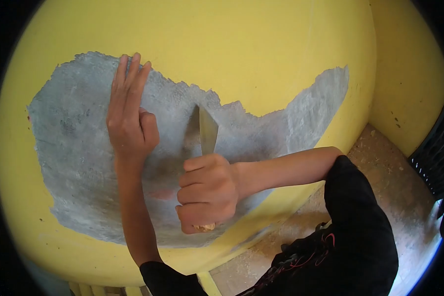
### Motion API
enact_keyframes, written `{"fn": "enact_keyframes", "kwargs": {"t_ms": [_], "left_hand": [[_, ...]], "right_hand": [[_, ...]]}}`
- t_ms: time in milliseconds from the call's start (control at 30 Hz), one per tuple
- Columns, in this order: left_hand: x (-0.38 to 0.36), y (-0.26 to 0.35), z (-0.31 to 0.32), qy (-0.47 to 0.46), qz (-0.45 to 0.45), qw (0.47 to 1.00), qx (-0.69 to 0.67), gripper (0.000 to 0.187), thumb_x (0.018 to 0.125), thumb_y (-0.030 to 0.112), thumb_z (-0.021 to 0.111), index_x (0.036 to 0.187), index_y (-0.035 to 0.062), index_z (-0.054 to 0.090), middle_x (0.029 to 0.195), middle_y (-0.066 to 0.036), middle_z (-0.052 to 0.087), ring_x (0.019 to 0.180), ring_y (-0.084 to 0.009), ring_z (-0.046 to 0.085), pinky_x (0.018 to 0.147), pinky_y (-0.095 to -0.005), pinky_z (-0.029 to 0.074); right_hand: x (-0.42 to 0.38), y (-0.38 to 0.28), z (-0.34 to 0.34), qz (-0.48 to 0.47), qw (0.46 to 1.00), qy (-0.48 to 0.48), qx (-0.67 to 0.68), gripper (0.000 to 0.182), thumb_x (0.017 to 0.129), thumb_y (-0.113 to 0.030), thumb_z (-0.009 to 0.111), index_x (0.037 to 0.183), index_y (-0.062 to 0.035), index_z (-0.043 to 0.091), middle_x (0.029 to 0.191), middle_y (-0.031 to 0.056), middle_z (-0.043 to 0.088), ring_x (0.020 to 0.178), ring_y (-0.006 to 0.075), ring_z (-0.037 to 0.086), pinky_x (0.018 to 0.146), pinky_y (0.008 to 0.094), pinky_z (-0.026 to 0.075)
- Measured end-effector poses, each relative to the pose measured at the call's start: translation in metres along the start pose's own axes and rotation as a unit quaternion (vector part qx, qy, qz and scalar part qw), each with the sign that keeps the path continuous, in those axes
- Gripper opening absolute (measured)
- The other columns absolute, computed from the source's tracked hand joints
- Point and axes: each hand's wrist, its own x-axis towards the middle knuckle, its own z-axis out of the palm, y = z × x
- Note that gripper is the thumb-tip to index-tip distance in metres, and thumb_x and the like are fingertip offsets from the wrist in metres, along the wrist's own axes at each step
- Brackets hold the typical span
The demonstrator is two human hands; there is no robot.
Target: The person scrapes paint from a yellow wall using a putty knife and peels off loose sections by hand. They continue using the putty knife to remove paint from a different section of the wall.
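Smooth yellow wall [232,39], ragged grey patch [74,138], brown floor [380,172] — left hand [129,118] straight-fingered at patch's upper edge, right hand [207,192] clenching flat-bladed scraper [208,132].

Scraper handle [204,227] mostly hidden inside right grip [206,193] (barely showing below).

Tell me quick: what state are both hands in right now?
Left hand: open, most fingers straight, nothing seen in it.
Right hand: closed, holding a scraper.
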Motion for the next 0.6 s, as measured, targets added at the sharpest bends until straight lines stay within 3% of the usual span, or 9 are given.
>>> {"fn": "enact_keyframes", "kwargs": {"t_ms": [100, 200, 333, 433, 500, 600], "left_hand": [[-0.003, 0.006, -0.004, -0.018, -0.009, 1.000, 0.006, 0.061, 0.071, 0.000, 0.032, 0.128, -0.0036, 0.054, 0.134, -0.019, 0.054, 0.132, -0.0390, 0.042, 0.107, -0.0444, 0.036], [0.001, 0.002, -0.001, -0.009, -0.018, 1.000, 0.007, 0.060, 0.072, 0.000, 0.033, 0.128, -0.0037, 0.054, 0.134, -0.019, 0.054, 0.132, -0.0385, 0.042, 0.108, -0.0444, 0.036], [-0.004, 0.003, -0.002, -0.011, -0.003, 1.000, 0.002, 0.060, 0.072, 0.001, 0.032, 0.128, -0.0028, 0.055, 0.134, -0.018, 0.054, 0.132, -0.0380, 0.043, 0.107, -0.0439, 0.037], [0.000, 0.002, -0.001, 0.003, -0.006, 1.000, 0.004, 0.061, 0.070, 0.000, 0.034, 0.127, -0.0022, 0.056, 0.133, -0.018, 0.054, 0.131, -0.0391, 0.044, 0.106, -0.0458, 0.038], [-0.005, 0.006, -0.003, -0.008, -0.007, 1.000, -0.003, 0.062, 0.067, -0.001, 0.036, 0.126, -0.0021, 0.056, 0.131, -0.019, 0.055, 0.130, -0.0403, 0.044, 0.105, -0.0478, 0.039], [0.000, 0.002, -0.003, 0.003, -0.003, 1.000, -0.004, 0.062, 0.067, -0.001, 0.036, 0.126, -0.0023, 0.056, 0.131, -0.019, 0.055, 0.129, -0.0406, 0.044, 0.105, -0.0477, 0.039]], "right_hand": [[-0.011, 0.026, 0.015, 0.000, 0.999, -0.008, -0.035, 0.027, 0.064, -0.020, 0.065, 0.055, -0.0154, 0.040, 0.052, -0.0019, 0.035, 0.044, 0.0152, 0.044, 0.045, 0.0299, 0.030], [0.002, 0.003, 0.002, 0.003, 1.000, 0.030, 0.005, 0.025, 0.063, -0.020, 0.065, 0.056, -0.0150, 0.041, 0.052, -0.0013, 0.038, 0.045, 0.0160, 0.044, 0.045, 0.0306, 0.030], [-0.012, 0.020, 0.019, -0.001, 1.000, -0.003, 0.000, 0.023, 0.061, -0.020, 0.065, 0.057, -0.0151, 0.043, 0.053, -0.0013, 0.037, 0.045, 0.0158, 0.044, 0.045, 0.0302, 0.030], [-0.004, 0.012, 0.011, -0.025, 0.997, 0.017, 0.075, 0.025, 0.069, -0.015, 0.064, 0.056, -0.0127, 0.043, 0.054, -0.0025, 0.033, 0.042, 0.0128, 0.037, 0.043, 0.0284, 0.023], [-0.012, 0.009, 0.022, -0.047, 0.995, -0.035, 0.083, 0.028, 0.074, -0.016, 0.062, 0.056, -0.0128, 0.041, 0.054, -0.0026, 0.033, 0.042, 0.0124, 0.036, 0.043, 0.0284, 0.024], [-0.003, 0.012, 0.012, -0.022, 0.999, 0.018, 0.034, 0.029, 0.073, -0.016, 0.062, 0.056, -0.0133, 0.040, 0.054, -0.0023, 0.033, 0.043, 0.0126, 0.038, 0.044, 0.0282, 0.025]]}}
